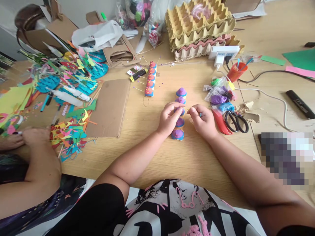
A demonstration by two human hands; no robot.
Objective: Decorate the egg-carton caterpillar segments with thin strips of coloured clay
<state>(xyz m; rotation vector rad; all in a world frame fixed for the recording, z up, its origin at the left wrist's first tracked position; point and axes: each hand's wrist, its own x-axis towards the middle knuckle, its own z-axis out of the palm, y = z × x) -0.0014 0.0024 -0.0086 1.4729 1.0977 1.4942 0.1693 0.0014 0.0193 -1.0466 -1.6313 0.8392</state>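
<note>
Sitting mid-bench, right between the two hands, here's the purple-and-blue row of cups [180, 123], five bumps in a line, its long axis running near to far! The left hand [168, 119] is the closer one, coming in from the left and partly covering the middle cups; its fingers are loosely curled, tips drawn together, though whether they grip anything I cannot tell. Just off the row's right side, the right hand [203, 119] has thumb and forefinger pinched together on a thin tool [200, 115], a bit of blue showing; the cups lie directly left of those fingertips, across a narrow gap.

Out we go! Far and left, a red-and-blue row of cups [150, 78] bristles with thin sticks. Left of the hands, a cardboard sheet [108, 108]; to the right, black-handled scissors [236, 122] beside bagged clay [218, 99]. Stacked egg trays [200, 31] hold the far side of the bench [172, 160], and way out left, a co-worker's hand [36, 135] rests by paper scraps [73, 135].
</note>
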